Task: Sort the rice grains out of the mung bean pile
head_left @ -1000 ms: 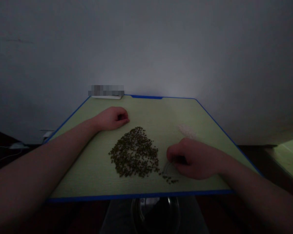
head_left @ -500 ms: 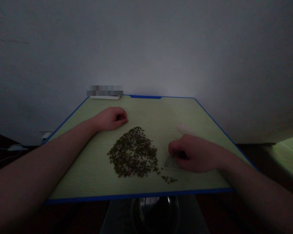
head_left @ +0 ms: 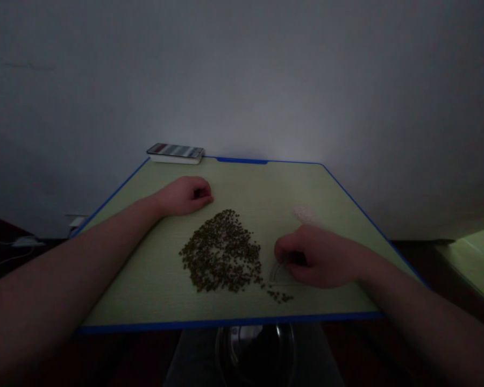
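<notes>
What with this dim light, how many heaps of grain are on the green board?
3: large dark heap mid-board, small dark cluster by the front edge, pale heap beyond the right hand; it may hide more.

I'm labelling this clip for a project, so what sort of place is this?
Probably a home kitchen or similar domestic setting: a green cutting board holds a heap of small dark beans, and a glass bowl shows below its near edge.
</notes>
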Demonstrator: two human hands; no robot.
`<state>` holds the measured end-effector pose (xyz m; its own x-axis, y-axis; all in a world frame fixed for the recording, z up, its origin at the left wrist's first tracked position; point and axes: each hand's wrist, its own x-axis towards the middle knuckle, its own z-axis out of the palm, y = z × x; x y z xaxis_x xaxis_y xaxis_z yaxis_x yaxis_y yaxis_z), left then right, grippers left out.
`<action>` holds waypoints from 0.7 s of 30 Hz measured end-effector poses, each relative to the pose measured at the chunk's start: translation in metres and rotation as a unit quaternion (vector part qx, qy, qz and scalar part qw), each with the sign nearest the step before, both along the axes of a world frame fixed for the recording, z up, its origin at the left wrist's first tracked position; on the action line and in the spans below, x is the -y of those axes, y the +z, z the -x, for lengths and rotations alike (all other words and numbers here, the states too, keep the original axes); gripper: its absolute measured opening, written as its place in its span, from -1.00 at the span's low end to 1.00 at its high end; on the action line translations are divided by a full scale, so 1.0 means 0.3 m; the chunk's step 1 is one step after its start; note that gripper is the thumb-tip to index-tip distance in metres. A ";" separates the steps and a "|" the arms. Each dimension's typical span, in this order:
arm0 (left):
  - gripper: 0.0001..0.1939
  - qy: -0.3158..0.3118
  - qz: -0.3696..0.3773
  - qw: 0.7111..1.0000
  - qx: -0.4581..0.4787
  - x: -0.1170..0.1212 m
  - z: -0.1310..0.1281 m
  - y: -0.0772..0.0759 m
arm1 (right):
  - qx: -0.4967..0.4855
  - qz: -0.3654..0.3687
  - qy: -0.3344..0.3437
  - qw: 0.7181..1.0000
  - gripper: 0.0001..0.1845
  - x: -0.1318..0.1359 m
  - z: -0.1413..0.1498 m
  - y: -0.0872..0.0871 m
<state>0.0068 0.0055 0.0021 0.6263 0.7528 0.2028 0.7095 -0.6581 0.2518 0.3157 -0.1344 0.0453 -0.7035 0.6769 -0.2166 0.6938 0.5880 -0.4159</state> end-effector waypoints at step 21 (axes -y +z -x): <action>-0.71 0.001 0.007 1.000 0.010 0.008 -0.004 0.005 | 0.015 -0.032 -0.023 0.999 -0.85 0.008 -0.009 0.012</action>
